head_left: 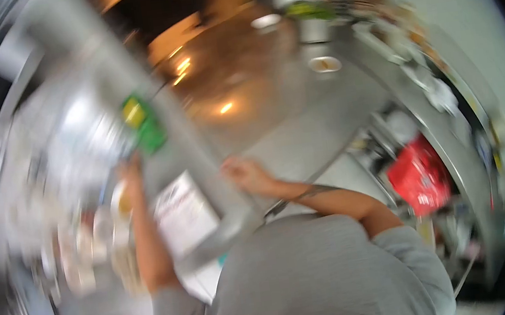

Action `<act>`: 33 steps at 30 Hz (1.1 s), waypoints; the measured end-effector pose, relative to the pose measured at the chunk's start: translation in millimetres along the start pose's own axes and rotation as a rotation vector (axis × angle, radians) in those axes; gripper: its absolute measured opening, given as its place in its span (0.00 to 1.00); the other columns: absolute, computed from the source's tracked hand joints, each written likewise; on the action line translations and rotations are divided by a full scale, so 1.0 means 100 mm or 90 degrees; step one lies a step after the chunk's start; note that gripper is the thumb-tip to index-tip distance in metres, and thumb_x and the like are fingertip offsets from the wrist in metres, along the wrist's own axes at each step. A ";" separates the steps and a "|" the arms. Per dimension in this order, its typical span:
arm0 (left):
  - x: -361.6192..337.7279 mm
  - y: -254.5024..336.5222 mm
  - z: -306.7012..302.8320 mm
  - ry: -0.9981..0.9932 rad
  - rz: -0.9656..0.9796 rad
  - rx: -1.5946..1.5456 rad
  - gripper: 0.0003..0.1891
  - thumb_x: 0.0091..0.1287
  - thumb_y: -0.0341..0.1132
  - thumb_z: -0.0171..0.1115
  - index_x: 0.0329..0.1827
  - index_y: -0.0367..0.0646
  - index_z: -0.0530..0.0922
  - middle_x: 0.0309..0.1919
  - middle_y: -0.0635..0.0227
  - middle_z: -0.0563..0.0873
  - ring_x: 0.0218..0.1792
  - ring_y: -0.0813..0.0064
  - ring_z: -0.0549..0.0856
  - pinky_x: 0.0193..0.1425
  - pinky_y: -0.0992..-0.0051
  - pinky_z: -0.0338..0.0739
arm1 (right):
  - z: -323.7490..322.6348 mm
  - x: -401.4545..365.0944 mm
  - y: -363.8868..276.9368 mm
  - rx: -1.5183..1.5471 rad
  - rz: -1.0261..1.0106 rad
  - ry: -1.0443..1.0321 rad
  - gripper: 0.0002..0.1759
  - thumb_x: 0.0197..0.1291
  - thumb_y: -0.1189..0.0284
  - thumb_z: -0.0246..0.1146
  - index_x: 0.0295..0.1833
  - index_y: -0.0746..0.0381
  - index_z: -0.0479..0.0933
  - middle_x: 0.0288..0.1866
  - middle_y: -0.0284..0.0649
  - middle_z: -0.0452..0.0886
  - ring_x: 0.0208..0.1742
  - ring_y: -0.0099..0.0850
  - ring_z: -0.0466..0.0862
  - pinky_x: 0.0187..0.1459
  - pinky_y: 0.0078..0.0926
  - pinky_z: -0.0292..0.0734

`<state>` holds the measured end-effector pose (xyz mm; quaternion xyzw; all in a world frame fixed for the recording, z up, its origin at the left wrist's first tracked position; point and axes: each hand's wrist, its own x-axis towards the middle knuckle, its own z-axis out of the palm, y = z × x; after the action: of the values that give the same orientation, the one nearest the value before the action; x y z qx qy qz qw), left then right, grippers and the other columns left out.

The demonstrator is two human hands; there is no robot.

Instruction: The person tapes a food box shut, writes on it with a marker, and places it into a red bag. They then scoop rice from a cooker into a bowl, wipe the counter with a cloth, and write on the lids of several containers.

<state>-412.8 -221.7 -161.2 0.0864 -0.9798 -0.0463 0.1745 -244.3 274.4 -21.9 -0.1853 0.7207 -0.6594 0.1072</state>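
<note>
Beyond the grey shirt (294, 279), the right arm bends inward, its forearm slanting across to the right hand (247, 174); the fingers look loosely curled, but blur hides whether they pinch anything. White paper (184, 213) lies between the arms. The left arm reaches nearly straight forward, the left hand (131, 168) near a green pack (147, 125), its grip too blurred to tell. Farther off, a dish (324, 64) sits near a pot (315, 29).
</note>
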 end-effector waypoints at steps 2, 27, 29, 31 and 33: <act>-0.20 0.50 -0.39 0.009 -0.163 -0.107 0.23 0.61 0.40 0.57 0.57 0.38 0.68 0.49 0.43 0.77 0.49 0.45 0.78 0.53 0.56 0.71 | 0.05 -0.11 -0.21 -0.280 -0.125 -0.017 0.15 0.57 0.64 0.65 0.46 0.58 0.75 0.35 0.35 0.77 0.38 0.28 0.77 0.39 0.28 0.74; -2.46 1.69 -2.22 0.007 -0.407 -0.334 0.21 0.70 0.44 0.44 0.38 0.31 0.75 0.36 0.37 0.79 0.41 0.39 0.78 0.46 0.55 0.70 | 0.53 0.19 -0.24 -0.267 -0.215 -0.351 0.45 0.48 0.77 0.69 0.71 0.60 0.55 0.76 0.52 0.42 0.75 0.45 0.50 0.69 0.32 0.56; -2.43 1.64 -2.09 0.037 -0.415 -0.322 0.21 0.70 0.44 0.45 0.37 0.31 0.75 0.35 0.37 0.79 0.41 0.39 0.78 0.45 0.54 0.70 | 0.54 0.24 -0.24 -0.284 -0.229 -0.339 0.43 0.49 0.78 0.67 0.71 0.59 0.55 0.75 0.50 0.46 0.73 0.44 0.55 0.67 0.33 0.60; -2.40 1.63 -2.11 0.051 -0.408 -0.308 0.19 0.69 0.42 0.47 0.39 0.31 0.75 0.34 0.37 0.79 0.41 0.39 0.78 0.44 0.53 0.70 | 0.51 0.24 -0.29 -0.256 -0.183 -0.353 0.41 0.51 0.79 0.65 0.71 0.58 0.56 0.73 0.50 0.53 0.70 0.44 0.61 0.64 0.33 0.63; -2.39 1.65 -2.11 0.081 -0.394 -0.283 0.15 0.68 0.39 0.49 0.40 0.31 0.74 0.33 0.38 0.79 0.40 0.40 0.78 0.44 0.53 0.70 | 0.47 0.21 -0.36 -0.178 -0.079 -0.390 0.38 0.54 0.79 0.63 0.71 0.57 0.57 0.69 0.51 0.61 0.65 0.44 0.68 0.60 0.32 0.67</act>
<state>-143.6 -28.9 -23.7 0.3407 -0.8608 -0.3023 0.2269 -240.0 221.4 10.4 -0.4312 0.7258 -0.4731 0.2517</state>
